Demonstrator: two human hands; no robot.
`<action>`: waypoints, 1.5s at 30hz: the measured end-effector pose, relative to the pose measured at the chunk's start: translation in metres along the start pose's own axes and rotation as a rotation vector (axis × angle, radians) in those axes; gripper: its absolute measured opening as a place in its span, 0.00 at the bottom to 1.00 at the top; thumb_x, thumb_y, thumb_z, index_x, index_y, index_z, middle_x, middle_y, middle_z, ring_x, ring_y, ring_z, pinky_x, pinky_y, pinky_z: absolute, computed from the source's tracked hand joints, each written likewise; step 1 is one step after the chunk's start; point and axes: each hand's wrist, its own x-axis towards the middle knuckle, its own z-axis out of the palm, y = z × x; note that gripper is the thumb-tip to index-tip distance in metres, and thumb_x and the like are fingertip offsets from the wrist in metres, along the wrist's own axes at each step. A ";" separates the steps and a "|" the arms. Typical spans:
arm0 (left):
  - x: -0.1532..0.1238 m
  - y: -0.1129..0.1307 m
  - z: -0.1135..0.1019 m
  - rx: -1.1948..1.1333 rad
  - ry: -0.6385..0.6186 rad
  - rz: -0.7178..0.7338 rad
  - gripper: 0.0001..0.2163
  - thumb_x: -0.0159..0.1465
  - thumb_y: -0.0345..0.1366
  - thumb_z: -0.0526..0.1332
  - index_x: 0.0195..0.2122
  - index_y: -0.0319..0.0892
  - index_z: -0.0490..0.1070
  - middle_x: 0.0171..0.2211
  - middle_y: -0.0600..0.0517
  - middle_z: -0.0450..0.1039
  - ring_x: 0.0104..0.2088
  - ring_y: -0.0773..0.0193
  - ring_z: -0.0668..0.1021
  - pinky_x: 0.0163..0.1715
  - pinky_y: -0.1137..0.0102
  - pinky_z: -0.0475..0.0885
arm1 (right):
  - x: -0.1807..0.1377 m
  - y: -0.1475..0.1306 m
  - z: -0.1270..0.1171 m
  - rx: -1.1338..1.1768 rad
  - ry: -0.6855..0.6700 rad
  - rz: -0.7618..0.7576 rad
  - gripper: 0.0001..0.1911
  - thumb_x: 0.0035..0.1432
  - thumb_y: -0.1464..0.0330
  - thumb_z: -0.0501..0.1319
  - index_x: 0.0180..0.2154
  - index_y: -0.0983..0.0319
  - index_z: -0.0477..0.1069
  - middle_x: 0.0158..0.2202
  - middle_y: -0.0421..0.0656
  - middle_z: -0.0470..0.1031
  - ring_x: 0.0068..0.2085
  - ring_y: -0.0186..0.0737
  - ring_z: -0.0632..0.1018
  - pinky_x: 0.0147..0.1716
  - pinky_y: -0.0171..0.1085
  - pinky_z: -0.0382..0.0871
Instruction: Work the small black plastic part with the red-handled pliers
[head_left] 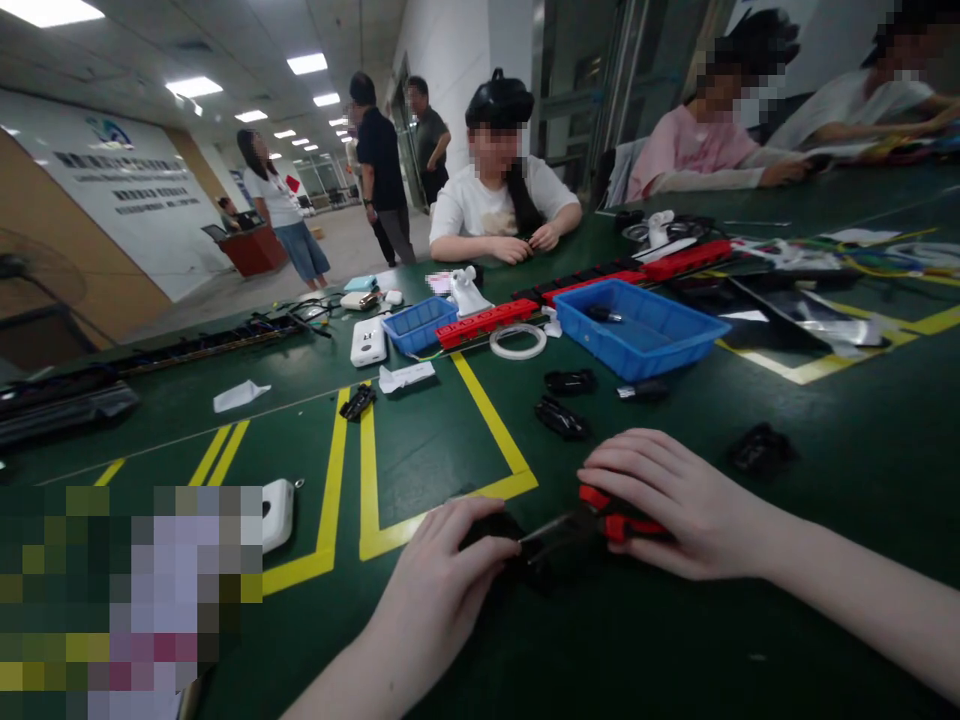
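My right hand is closed around red-handled pliers, whose dark jaws point left. The jaws meet a small black part that my left hand pinches against the green table. Both hands are near the table's front edge, just below a yellow floor-tape corner. Loose black parts lie just beyond my hands, another black part to the right.
A large blue bin and a small blue bin stand mid-table, with red strips, a tape roll and white devices. People sit across the table; others stand in the hallway. A white gadget lies left.
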 end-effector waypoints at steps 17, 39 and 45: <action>-0.001 0.004 -0.009 -0.156 -0.148 0.050 0.15 0.65 0.28 0.59 0.52 0.46 0.72 0.62 0.47 0.67 0.60 0.55 0.71 0.62 0.52 0.65 | -0.001 -0.009 0.003 -0.007 0.023 -0.116 0.24 0.62 0.62 0.59 0.57 0.66 0.66 0.44 0.51 0.77 0.45 0.45 0.76 0.44 0.44 0.73; -0.005 0.013 -0.003 -0.200 -0.074 0.000 0.11 0.59 0.35 0.65 0.44 0.42 0.73 0.59 0.45 0.69 0.58 0.52 0.72 0.57 0.54 0.71 | -0.002 -0.030 -0.003 -0.023 -0.022 -0.028 0.23 0.65 0.65 0.57 0.59 0.64 0.65 0.45 0.50 0.78 0.45 0.46 0.76 0.45 0.46 0.72; -0.007 0.013 -0.002 -0.134 -0.064 0.091 0.14 0.61 0.33 0.63 0.49 0.41 0.71 0.61 0.44 0.66 0.62 0.52 0.68 0.61 0.56 0.68 | 0.002 -0.028 -0.005 0.038 -0.054 -0.048 0.24 0.64 0.63 0.58 0.59 0.64 0.65 0.44 0.49 0.78 0.43 0.45 0.77 0.43 0.43 0.73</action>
